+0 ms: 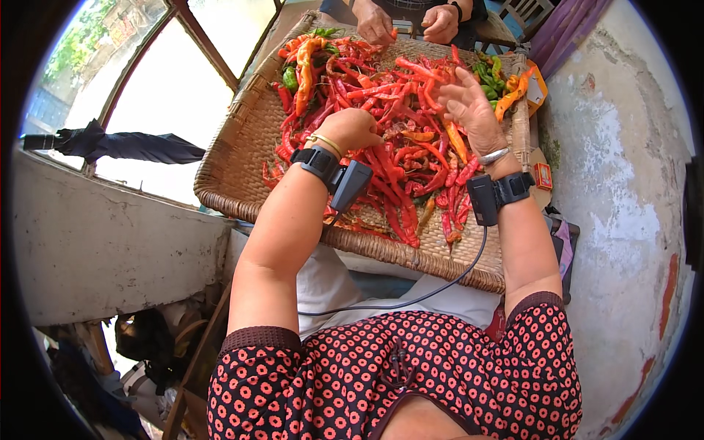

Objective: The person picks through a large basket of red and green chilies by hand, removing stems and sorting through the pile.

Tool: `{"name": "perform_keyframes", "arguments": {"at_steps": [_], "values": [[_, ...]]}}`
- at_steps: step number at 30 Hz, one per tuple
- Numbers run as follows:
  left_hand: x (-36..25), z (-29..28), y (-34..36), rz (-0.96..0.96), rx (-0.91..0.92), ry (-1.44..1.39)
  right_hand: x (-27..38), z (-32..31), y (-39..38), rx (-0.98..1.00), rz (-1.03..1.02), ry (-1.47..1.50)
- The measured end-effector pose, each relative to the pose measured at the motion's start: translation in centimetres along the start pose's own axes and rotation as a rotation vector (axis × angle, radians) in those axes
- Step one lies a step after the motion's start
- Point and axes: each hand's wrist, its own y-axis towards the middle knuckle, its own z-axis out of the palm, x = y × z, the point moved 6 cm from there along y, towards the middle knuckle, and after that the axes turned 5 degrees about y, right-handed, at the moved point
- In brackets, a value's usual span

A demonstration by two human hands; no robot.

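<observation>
A heap of red chili peppers (pixel 396 169) fills much of a woven tray (pixel 242 136) in front of me. My left hand (pixel 347 130) is closed just above the heap's middle, with its back toward me. Its curled fingers hide whatever may be between them. Over the right part of the heap, my right hand (pixel 473 114) is raised with fingers spread and palm turned inward. I see nothing held in it. Orange peppers (pixel 456 141) lie among the red ones beneath. A larger orange pepper (pixel 304 77) and a green pepper (pixel 290 78) rest at the left.
Across the tray, another person's hands (pixel 375 23) work at the far edge. Green peppers (pixel 493 77) are heaped at the far right corner. A folded black umbrella (pixel 132 144) is by the window on the left. A wall (pixel 616 169) rises close on the right.
</observation>
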Motion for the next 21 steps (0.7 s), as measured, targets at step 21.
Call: {"name": "perform_keyframes", "arguments": {"at_steps": [21], "values": [[0.0,-0.6,-0.5,0.026,-0.192,0.069,-4.5,2.3,-1.3,0.385,0.041,-1.361]]}}
